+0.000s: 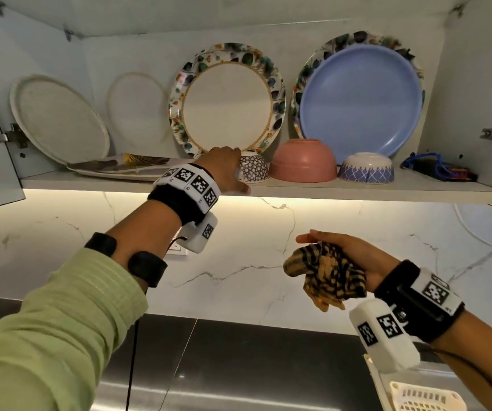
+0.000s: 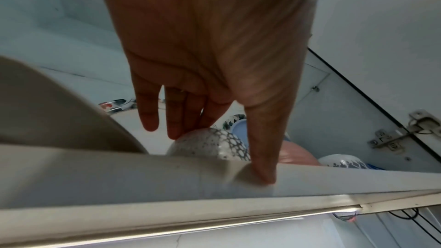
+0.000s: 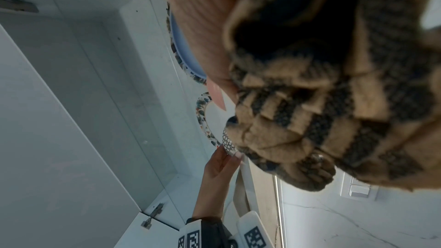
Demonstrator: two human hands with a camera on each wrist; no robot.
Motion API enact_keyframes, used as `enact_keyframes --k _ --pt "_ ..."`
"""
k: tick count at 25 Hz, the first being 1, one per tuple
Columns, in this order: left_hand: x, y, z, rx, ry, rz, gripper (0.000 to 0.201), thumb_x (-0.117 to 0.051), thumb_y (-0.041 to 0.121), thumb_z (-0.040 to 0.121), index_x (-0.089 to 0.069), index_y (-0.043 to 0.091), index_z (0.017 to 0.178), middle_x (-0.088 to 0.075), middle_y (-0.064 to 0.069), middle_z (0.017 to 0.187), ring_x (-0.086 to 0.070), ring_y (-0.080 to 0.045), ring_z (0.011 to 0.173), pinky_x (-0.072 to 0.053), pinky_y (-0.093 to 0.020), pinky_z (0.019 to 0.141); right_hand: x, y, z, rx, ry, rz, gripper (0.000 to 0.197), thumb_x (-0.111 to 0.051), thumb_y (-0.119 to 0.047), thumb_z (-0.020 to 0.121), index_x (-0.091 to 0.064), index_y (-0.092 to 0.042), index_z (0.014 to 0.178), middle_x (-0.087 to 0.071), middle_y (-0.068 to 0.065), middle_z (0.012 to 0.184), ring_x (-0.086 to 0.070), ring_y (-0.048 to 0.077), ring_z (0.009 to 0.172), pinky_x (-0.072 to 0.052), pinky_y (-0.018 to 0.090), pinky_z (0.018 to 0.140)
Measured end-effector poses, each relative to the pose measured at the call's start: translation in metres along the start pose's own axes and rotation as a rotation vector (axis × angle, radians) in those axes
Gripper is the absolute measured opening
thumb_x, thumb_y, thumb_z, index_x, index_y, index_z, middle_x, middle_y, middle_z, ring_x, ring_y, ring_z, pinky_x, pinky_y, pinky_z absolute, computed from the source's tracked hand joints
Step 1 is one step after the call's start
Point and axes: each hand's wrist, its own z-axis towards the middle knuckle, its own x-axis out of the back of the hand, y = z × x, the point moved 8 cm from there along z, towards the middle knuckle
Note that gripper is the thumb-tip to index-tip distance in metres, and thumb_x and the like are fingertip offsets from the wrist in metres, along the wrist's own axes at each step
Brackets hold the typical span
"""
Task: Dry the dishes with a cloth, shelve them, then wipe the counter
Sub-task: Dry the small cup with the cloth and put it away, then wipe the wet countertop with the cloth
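Observation:
A small white bowl with a dark dotted pattern (image 1: 255, 170) (image 2: 210, 144) (image 3: 227, 141) sits upside down on the cabinet shelf (image 1: 357, 191) (image 2: 119, 176). My left hand (image 1: 224, 164) (image 2: 214, 101) lies over its left side, with straight fingers touching the bowl and the thumb on the shelf's front edge. Lower right, in front of the marble wall, my right hand (image 1: 354, 256) (image 3: 203, 35) grips a bunched tan and black checked cloth (image 1: 324, 274) (image 3: 310, 120).
To the right of the small bowl, a pink bowl (image 1: 303, 161) and a blue-and-white bowl (image 1: 366, 169) stand upside down. Floral plates (image 1: 227, 99), a blue plate (image 1: 360, 99) and white plates (image 1: 58, 117) lean on the back wall. A flat platter (image 1: 120, 167) lies at the left. Below are the dark counter (image 1: 238, 366) and a white basket (image 1: 425, 396).

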Motion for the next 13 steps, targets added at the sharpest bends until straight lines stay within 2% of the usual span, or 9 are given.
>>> enact_keyframes --k 2,4,5,6,7,8,10,11,13 --pt "-0.01 -0.003 0.001 0.015 -0.045 -0.078 0.095 -0.069 0.049 0.077 -0.021 -0.001 0.142 -0.034 -0.02 0.145 -0.037 -0.032 0.131 -0.035 -0.038 0.102 0.005 0.008 0.003 -0.009 -0.006 0.038 0.04 -0.053 -0.032 0.091 -0.053 -0.009 0.123 -0.055 0.026 0.111 -0.064 0.036 0.068 -0.053 0.037 0.059" --pt "-0.021 -0.003 -0.004 0.016 -0.093 -0.116 0.11 -0.068 0.05 0.078 0.003 0.001 0.148 -0.004 -0.017 0.157 -0.011 -0.029 0.144 -0.019 -0.043 0.116 0.009 0.017 0.005 -0.016 -0.004 0.084 0.034 -0.051 -0.031 0.093 -0.053 -0.01 0.12 -0.05 0.026 0.117 -0.063 0.036 0.069 -0.053 0.038 0.058" --pt "-0.024 -0.003 -0.009 0.016 -0.074 -0.126 0.112 -0.066 0.051 0.079 0.008 0.004 0.148 0.005 -0.016 0.157 -0.002 -0.028 0.146 -0.014 -0.045 0.117 0.013 0.021 0.007 -0.01 0.003 0.1 0.032 -0.051 -0.031 0.093 -0.053 -0.01 0.117 -0.05 0.026 0.118 -0.062 0.037 0.071 -0.053 0.039 0.059" --pt "-0.023 -0.001 -0.015 0.007 -0.011 -0.145 0.11 -0.065 0.051 0.08 0.008 0.006 0.148 0.007 -0.015 0.157 0.001 -0.028 0.146 -0.011 -0.045 0.118 0.017 0.023 0.009 0.002 0.014 0.111 0.031 -0.052 -0.031 0.092 -0.055 -0.01 0.114 -0.05 0.025 0.118 -0.061 0.037 0.074 -0.054 0.04 0.061" --pt "-0.02 0.003 -0.023 -0.022 0.097 -0.182 0.104 -0.065 0.048 0.081 0.002 0.008 0.149 0.002 -0.015 0.157 -0.003 -0.029 0.145 -0.012 -0.045 0.117 0.022 0.025 0.011 0.02 0.025 0.121 0.03 -0.053 -0.032 0.091 -0.056 -0.01 0.112 -0.051 0.025 0.118 -0.06 0.038 0.078 -0.054 0.041 0.064" --pt "-0.017 0.01 -0.037 -0.074 0.239 -0.236 0.095 -0.064 0.045 0.082 -0.009 0.008 0.149 -0.01 -0.017 0.156 -0.012 -0.031 0.144 -0.018 -0.044 0.116 0.025 0.027 0.012 0.04 0.025 0.144 0.031 -0.054 -0.033 0.091 -0.055 -0.01 0.111 -0.051 0.024 0.118 -0.06 0.038 0.08 -0.053 0.042 0.066" --pt "-0.017 0.024 -0.077 -0.167 0.525 -0.367 0.071 -0.061 0.039 0.082 -0.034 0.009 0.14 -0.038 -0.016 0.141 -0.036 -0.03 0.13 -0.034 -0.041 0.107 0.025 0.032 0.01 0.072 -0.004 0.211 0.033 -0.05 -0.036 0.094 -0.051 -0.01 0.113 -0.053 0.025 0.115 -0.06 0.038 0.081 -0.053 0.042 0.067" --pt "-0.026 0.031 -0.098 -0.181 0.609 -0.432 0.061 -0.059 0.038 0.082 -0.042 0.01 0.134 -0.045 -0.013 0.132 -0.042 -0.026 0.121 -0.037 -0.037 0.101 0.025 0.035 0.007 0.085 -0.005 0.243 0.035 -0.048 -0.038 0.095 -0.05 -0.009 0.114 -0.056 0.025 0.111 -0.061 0.038 0.079 -0.053 0.042 0.067" --pt "-0.056 0.049 -0.138 -0.176 0.646 -0.533 0.047 -0.059 0.035 0.083 -0.049 0.012 0.122 -0.052 -0.008 0.119 -0.046 -0.02 0.11 -0.037 -0.03 0.094 0.021 0.048 -0.004 0.085 -0.02 0.301 0.045 -0.043 -0.044 0.096 -0.047 -0.006 0.12 -0.06 0.024 0.105 -0.063 0.037 0.074 -0.054 0.04 0.062"
